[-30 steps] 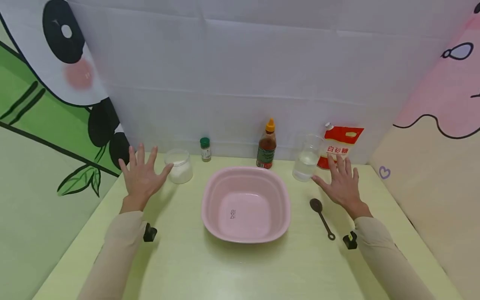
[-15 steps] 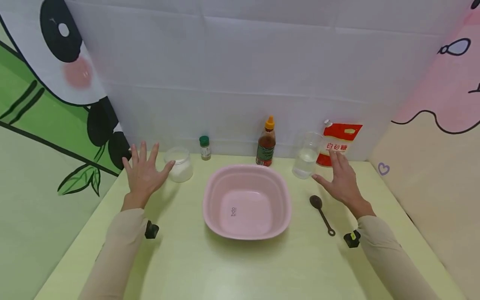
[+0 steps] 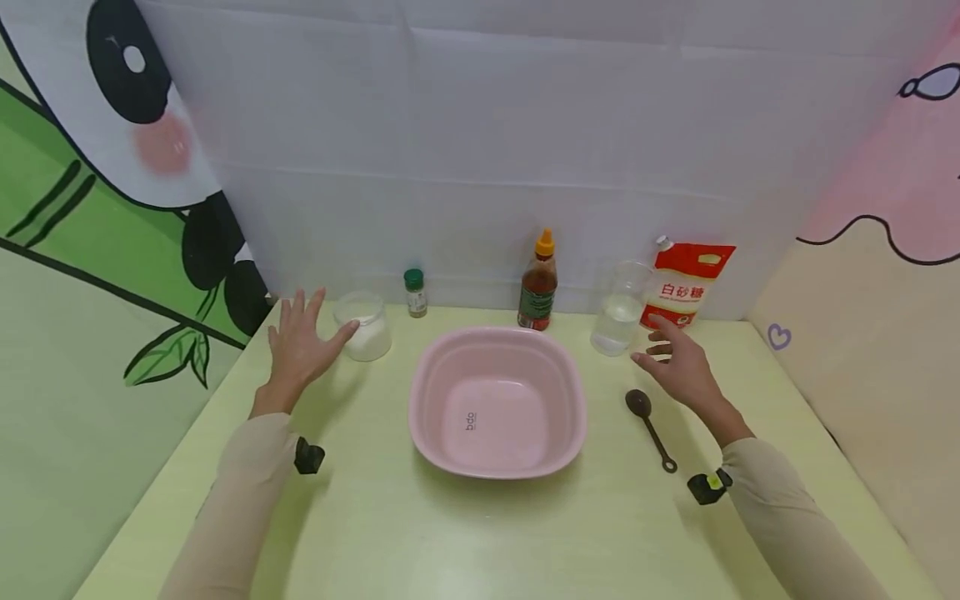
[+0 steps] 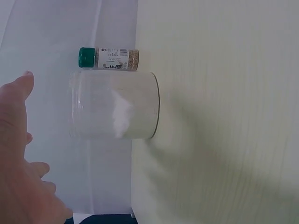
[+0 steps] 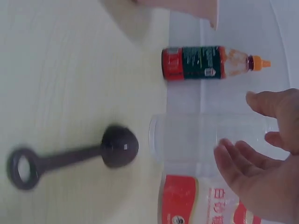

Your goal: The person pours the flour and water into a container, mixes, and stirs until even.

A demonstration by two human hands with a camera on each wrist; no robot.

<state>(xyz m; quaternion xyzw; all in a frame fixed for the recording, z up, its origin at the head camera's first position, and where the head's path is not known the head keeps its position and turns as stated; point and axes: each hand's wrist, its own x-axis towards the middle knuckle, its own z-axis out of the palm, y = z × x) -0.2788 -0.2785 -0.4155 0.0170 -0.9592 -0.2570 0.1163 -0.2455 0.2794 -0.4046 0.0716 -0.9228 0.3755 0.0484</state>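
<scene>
My left hand [image 3: 300,354] hovers with spread fingers just left of a clear jar [image 3: 367,337] partly filled with white powder. In the left wrist view the thumb is apart from the jar [image 4: 117,105]. My right hand [image 3: 684,367] hangs in the air with loosely bent fingers and holds nothing. It is nearest to a clear glass [image 3: 618,321] partly filled with a clear liquid. Behind the fingers stands a red and white sugar pouch [image 3: 681,287]. A dark brown spoon [image 3: 652,429] lies on the table below the right hand.
A pink basin [image 3: 497,417] stands mid-table. Behind it is a sauce bottle [image 3: 537,292] with an orange cap. A small green-capped spice bottle [image 3: 416,296] stands beside the jar. A pale backdrop [image 3: 480,125] rises behind the table [image 3: 480,542].
The right hand's fingers went from spread to together, then to loosely bent near the glass. The left hand shifted slightly right toward the jar, fingers still spread.
</scene>
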